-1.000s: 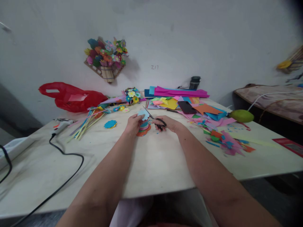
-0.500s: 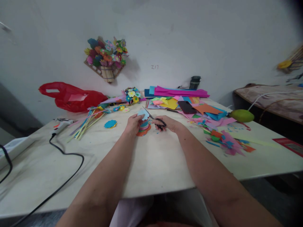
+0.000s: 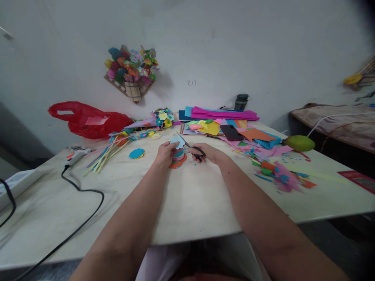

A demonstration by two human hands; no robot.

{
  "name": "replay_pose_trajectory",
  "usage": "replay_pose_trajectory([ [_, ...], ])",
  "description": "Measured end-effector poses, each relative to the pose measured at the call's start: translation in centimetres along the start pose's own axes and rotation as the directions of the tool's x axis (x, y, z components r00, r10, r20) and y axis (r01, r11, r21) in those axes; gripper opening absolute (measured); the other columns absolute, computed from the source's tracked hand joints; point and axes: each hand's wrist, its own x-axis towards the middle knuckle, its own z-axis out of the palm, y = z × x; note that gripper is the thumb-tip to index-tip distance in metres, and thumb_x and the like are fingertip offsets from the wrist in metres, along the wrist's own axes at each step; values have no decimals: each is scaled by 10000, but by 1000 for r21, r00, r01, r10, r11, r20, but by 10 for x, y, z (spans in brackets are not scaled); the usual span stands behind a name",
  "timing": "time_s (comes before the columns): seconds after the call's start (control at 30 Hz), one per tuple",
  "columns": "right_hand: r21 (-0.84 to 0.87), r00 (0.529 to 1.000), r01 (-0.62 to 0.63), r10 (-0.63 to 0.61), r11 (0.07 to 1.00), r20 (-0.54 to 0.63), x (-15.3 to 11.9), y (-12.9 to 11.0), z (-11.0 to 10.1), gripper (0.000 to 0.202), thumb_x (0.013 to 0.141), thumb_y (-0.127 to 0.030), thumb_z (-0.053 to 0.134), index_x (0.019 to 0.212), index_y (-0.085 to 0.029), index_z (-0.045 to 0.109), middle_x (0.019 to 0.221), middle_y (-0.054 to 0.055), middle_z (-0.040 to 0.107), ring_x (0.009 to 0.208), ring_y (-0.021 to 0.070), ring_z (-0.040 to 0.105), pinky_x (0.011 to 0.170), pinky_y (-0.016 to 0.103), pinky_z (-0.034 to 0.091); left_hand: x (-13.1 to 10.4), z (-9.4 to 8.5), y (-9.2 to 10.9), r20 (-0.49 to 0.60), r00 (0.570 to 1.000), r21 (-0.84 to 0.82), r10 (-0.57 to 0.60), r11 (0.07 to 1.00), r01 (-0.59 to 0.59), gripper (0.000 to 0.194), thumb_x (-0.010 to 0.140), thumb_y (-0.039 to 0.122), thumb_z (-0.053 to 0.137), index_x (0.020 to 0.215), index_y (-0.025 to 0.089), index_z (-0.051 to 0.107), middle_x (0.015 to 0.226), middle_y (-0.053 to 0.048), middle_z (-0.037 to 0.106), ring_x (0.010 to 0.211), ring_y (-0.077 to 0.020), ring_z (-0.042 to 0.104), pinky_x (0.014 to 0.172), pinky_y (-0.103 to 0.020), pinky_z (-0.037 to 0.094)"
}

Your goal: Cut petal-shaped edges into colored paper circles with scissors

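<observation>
Centre frame, trimming seems in hand: left hand [image 3: 165,153] pinches pale-blue scalloped paper [image 3: 179,143]; right hand [image 3: 208,151]'s grip wraps black-handled metal scissors [image 3: 199,149]; another snip would need steady paper.

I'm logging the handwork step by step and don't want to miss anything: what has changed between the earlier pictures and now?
Nothing visibly moved, and nothing was taken up or let go. The left hand still holds the light blue scalloped paper piece, the right hand the black-handled metal scissors. The bright blue scalloped paper cutout lies as before.
</observation>
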Motion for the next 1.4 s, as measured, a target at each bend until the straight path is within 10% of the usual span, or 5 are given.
replay_pose_trajectory([
  [1.4, 24, 1000, 14, -14, 1000, 14, 2, 1, 4, 299, 953, -333, 610, 717, -167, 531, 569, -1, 625, 405, 75, 527, 322, 171, 328, 0, 1, 0, -4, 1000, -10, 6, 1000, -6, 168, 657, 54, 748, 768, 140, 654, 777, -71, 714, 764, -194, 714, 699, -303, 564],
])
